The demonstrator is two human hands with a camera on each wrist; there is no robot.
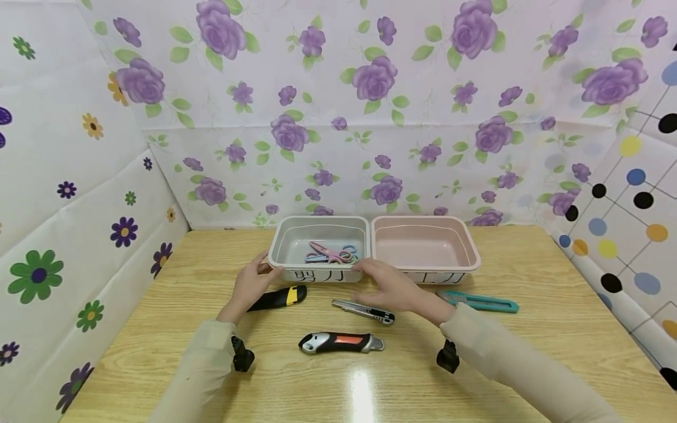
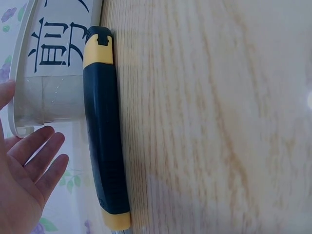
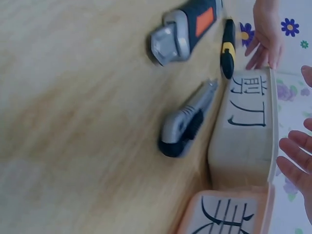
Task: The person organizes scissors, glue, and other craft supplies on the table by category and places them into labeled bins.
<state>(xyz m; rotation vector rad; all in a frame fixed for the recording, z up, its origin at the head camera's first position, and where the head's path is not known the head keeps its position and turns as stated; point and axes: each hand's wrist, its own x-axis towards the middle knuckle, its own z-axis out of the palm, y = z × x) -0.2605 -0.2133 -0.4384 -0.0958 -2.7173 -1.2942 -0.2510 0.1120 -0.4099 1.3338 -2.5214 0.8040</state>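
Observation:
A grey plastic bin (image 1: 319,274) with a dark-character label holds several scissors (image 1: 330,252), one pair pink. My left hand (image 1: 251,286) is at its left front corner, thumb by the rim, the other fingers loosely extended along the end wall in the left wrist view. At the bin's right front corner, my right hand (image 1: 394,288) reaches to the rim with fingers fairly straight; firm contact cannot be told. A silver-and-black utility knife (image 1: 365,311) lies below the right hand. Beside the left hand is a black-and-yellow utility knife (image 2: 102,136), partly hidden in the head view.
A pink bin (image 1: 425,267) stands against the grey bin's right side, its label partly covered by my right hand. A black utility knife with an orange-red inlay (image 1: 341,342) lies nearer me. A teal utility knife (image 1: 483,302) is at the right. Patterned cloth surrounds the wooden table (image 1: 296,388).

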